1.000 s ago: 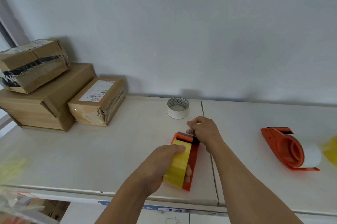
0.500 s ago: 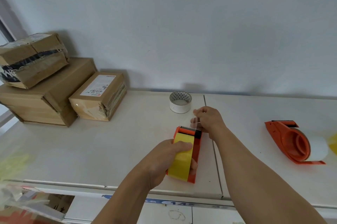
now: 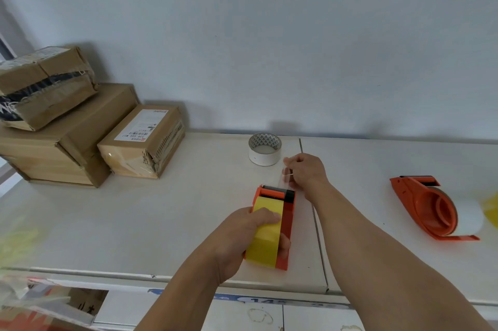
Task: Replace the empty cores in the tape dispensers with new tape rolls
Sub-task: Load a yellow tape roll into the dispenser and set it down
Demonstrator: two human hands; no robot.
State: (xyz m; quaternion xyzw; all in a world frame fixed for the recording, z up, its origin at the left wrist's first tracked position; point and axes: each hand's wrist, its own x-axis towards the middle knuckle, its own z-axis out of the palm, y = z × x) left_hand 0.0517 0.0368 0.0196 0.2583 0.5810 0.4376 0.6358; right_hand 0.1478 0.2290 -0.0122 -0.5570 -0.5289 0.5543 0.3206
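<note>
1. The left hand (image 3: 239, 239) is closed around the yellow tape roll (image 3: 265, 233), thumb on top, fingers (image 3: 284, 244) under it.
2. The roll sits in an orange dispenser (image 3: 285, 225) lying on the bench (image 3: 167, 223).
3. The right hand (image 3: 305, 171) pinches a clear tape strip (image 3: 282, 180), stretched up from the dispenser's front end.
4. An empty white core (image 3: 264, 149) stands just beyond that hand.
5. A second dispenser (image 3: 428, 205), holding a white roll (image 3: 467, 215), lies well apart to the right.

An orange dispenser (image 3: 286, 219) loaded with yellow tape (image 3: 265, 233) sits mid-worktop; another orange dispenser (image 3: 428, 206) with a pale roll (image 3: 469, 216) lies sideways right; a white empty core (image 3: 265, 149) stands behind
</note>
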